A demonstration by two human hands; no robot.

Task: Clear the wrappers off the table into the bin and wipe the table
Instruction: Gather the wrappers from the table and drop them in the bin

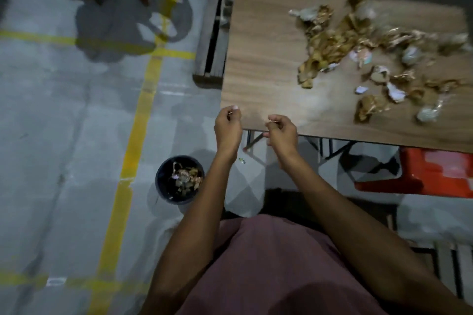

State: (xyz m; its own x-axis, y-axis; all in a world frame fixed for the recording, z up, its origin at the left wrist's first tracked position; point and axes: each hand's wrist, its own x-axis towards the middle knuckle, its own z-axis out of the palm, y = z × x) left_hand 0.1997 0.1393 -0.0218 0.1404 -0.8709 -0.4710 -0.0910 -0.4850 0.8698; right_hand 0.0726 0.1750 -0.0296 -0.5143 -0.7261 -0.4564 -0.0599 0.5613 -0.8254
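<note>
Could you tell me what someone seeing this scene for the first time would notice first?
Most striking is the heap of crumpled gold wrappers spread over the right half of the wooden table. Next come the left hand and right hand, loosely curled at the table's near left corner. Below them on the grey floor stands a dark round bin already holding some wrappers.

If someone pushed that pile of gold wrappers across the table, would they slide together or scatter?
The gold wrappers look crumpled and thin, so probably light and floppy. Lying loose and separate on the smooth wooden table, they would likely scatter, and some might spring back after squeezing.
</note>
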